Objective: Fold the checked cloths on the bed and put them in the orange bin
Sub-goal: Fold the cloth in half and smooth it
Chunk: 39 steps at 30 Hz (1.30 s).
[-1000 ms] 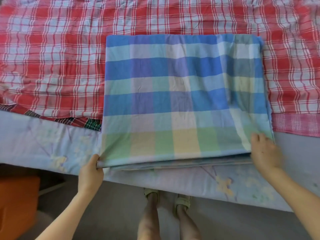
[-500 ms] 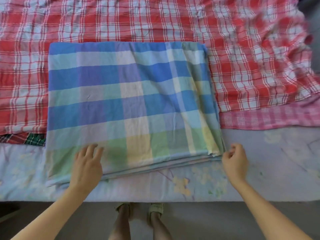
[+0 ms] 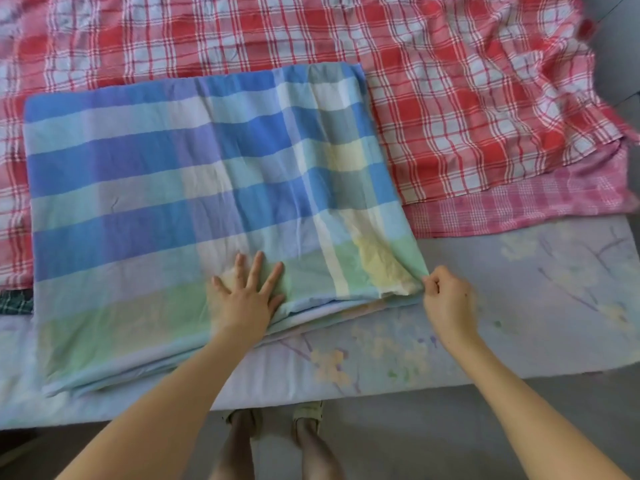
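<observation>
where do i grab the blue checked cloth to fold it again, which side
Take the blue checked cloth by its near right corner, coming from the right: the stacked layers end there in a free point, which the right hand pinches. The left hand presses flat mid-edge, anchoring the fold.

Folded cloth (image 3: 194,188) checked in blue, lilac, pale green and yellow, spread cloth (image 3: 450,81) checked red and white, smaller cloth (image 3: 519,209) finely checked pink, bedsheet (image 3: 519,306) pale lilac with faded flowers

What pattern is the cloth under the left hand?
Blue, green and pale yellow checks on the folded cloth, head view.
</observation>
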Each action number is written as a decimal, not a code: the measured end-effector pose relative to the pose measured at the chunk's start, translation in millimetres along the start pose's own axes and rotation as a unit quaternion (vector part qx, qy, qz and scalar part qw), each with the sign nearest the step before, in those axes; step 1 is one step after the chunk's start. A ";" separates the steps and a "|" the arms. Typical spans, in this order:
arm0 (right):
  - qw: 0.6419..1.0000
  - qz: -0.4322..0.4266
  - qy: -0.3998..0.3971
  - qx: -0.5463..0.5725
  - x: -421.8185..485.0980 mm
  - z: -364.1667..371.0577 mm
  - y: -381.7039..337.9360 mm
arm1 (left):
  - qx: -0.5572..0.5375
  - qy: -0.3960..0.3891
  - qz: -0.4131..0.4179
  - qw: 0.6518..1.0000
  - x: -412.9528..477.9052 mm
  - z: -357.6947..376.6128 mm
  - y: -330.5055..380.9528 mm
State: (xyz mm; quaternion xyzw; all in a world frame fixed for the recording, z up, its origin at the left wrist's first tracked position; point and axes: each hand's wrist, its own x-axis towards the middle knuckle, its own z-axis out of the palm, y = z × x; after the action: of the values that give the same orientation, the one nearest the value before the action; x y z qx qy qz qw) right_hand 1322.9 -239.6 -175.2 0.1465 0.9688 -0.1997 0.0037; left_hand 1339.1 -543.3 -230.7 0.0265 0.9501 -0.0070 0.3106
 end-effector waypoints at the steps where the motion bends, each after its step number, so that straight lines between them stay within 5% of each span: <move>1: 0.999 -0.035 0.006 -0.029 -2.5 -5.3 2.0 | 0.009 -0.008 -0.006 1.000 0.1 1.7 1.2; 5: 0.996 -0.028 -0.032 -0.077 0.9 7.0 10.1 | 0.015 -0.012 -0.016 1.000 -5.9 10.4 -0.3; 12: 0.994 0.059 -0.085 0.044 -9.1 15.4 10.2 | -0.018 0.006 0.035 0.999 -23.1 2.7 12.6; 15: 0.990 -0.021 -0.117 -0.076 -21.0 28.5 4.0 | -0.027 0.058 0.086 0.994 -13.6 -8.3 46.5; 20: 0.983 -0.096 -0.025 -0.157 -5.7 39.8 0.8 | 0.025 0.103 0.145 0.984 1.6 -27.2 83.2; 27: 0.954 -0.194 0.047 -0.221 30.2 22.6 46.3 | 0.007 0.012 0.216 0.976 3.6 -14.8 83.9; 36: 0.955 -0.114 -0.120 -0.245 19.5 51.9 40.3 | 0.152 -0.100 0.231 0.956 2.0 -9.6 72.6; 39: 0.935 -0.104 -0.142 -0.308 22.0 42.4 29.4 | -0.024 -0.064 0.194 0.979 -7.0 -12.5 48.5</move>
State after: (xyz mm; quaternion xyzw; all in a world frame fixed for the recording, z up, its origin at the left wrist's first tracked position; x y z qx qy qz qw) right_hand 1308.1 -224.0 -226.9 0.0065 0.9821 0.0901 0.1655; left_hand 1340.1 -494.9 -216.3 0.2022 0.9049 0.0746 0.3669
